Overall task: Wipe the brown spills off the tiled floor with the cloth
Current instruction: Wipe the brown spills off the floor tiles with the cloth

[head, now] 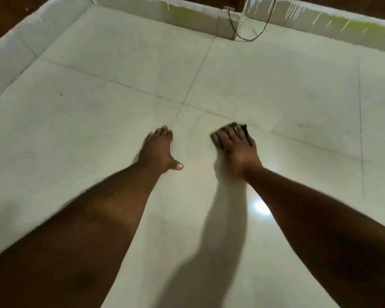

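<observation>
Two hands are on the floor (98, 134). The left hand (159, 150) rests as a brace, fingers bent at the tips, holding nothing. The right hand (237, 144) presses flat on the cloth (218, 140), fingers spread over it. No brown spill is visible nearby; judged largely done, faint marks remaining. Farther off, a cable (249, 37) hangs by the skirting (156, 12), clear of the work.

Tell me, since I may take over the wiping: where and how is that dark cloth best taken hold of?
The cloth lies flat on the tiled floor under the right hand, with no fold standing up to pinch. Probably best come from above, palm flat on its middle, fingers spread toward the far edge, pressing rather than gripping.
</observation>
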